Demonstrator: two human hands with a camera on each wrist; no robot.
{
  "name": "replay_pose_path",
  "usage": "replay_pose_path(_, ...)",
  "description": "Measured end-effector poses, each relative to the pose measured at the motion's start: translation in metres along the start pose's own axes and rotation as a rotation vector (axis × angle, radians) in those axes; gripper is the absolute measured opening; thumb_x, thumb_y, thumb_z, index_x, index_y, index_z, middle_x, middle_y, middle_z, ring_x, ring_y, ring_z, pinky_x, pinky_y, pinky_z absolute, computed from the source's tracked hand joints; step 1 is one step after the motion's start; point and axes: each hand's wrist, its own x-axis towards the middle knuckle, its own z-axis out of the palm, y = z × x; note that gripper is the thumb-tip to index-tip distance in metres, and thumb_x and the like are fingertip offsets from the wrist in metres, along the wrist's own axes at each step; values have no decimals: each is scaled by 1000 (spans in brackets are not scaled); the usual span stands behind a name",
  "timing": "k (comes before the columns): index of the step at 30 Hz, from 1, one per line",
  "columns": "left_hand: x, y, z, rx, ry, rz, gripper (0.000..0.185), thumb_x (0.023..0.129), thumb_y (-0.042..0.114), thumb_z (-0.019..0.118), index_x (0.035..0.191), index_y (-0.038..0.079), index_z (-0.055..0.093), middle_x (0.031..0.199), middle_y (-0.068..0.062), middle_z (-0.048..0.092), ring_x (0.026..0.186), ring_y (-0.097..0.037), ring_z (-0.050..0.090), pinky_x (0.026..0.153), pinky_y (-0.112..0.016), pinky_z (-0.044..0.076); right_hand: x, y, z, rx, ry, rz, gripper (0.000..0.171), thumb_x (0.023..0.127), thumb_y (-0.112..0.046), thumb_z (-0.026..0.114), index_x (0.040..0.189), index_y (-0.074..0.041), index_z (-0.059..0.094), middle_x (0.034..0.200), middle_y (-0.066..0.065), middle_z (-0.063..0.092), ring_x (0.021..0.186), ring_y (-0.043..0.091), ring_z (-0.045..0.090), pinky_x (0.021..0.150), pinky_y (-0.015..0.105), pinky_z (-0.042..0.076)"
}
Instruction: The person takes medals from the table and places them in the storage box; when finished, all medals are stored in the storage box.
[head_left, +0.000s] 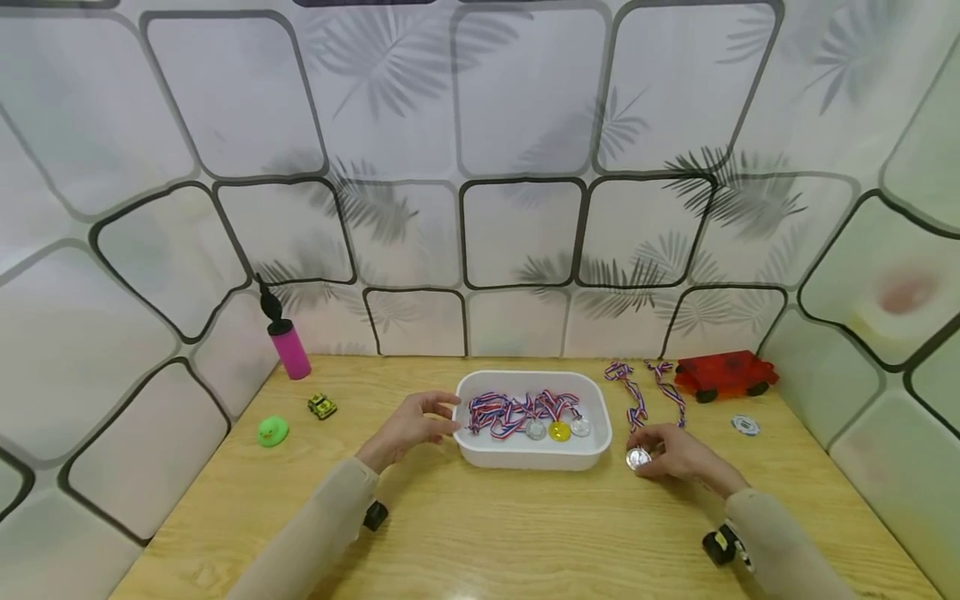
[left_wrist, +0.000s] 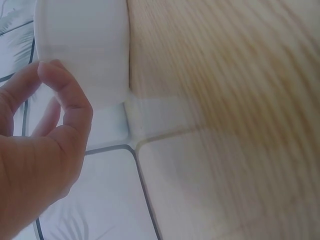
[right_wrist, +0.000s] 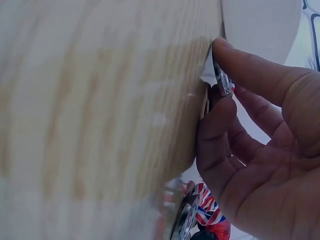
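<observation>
My right hand pinches a silver medal by its edge, at or just above the table right of the white tray. The medal's red, white and blue ribbon stretches back across the table. A second silver medal lies near that hand in the right wrist view; the hand hides it in the head view. My left hand is at the left end of the tray, fingers loosely bent at its wall; firm contact is unclear. Inside the tray are striped ribbons, a gold medal and silver medals.
At the back right are a red toy car and a poker chip, near another ribbon. To the left stand a pink pump, a small yellow toy car and a green rubber duck. Patterned curtain walls enclose the table.
</observation>
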Motion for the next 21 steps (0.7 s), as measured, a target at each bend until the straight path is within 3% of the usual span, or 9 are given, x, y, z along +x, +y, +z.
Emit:
replay_pose_path(4,-1,-1,-1,4,-16,15,48,86,4,73,131,-2,57,111,-20,60,77,-15,63,66,-29,55,2,2,1,25,22,38,31,81,-8,77,109,-4,67,93,6,60,80,18,51,65,29,46)
replay_pose_path(9,-1,-2,-1,9,-26,31,48,86,4,72,131,-3,56,113,-23,59,77,-14,63,67,-30,55,2,7,2,148,41,84,27,90,-8,68,116,-1,65,91,6,61,71,16,53,55,27,49)
replay_pose_path(16,-1,0,0,18,-17,14,49,86,3,73,131,-3,56,114,-23,59,77,-14,62,66,-30,56,3,12,-7,413,-8,-8,47,92,-14,68,129,11,52,94,0,71,64,8,58,55,25,52)
replay_pose_path(21,-4,4,0,20,-17,11,49,86,2,72,132,-4,55,115,-25,58,76,-15,62,67,-31,56,4,12,-16,629,-5,-95,46,95,-8,63,135,11,48,101,-11,71,73,4,61,62,21,54)
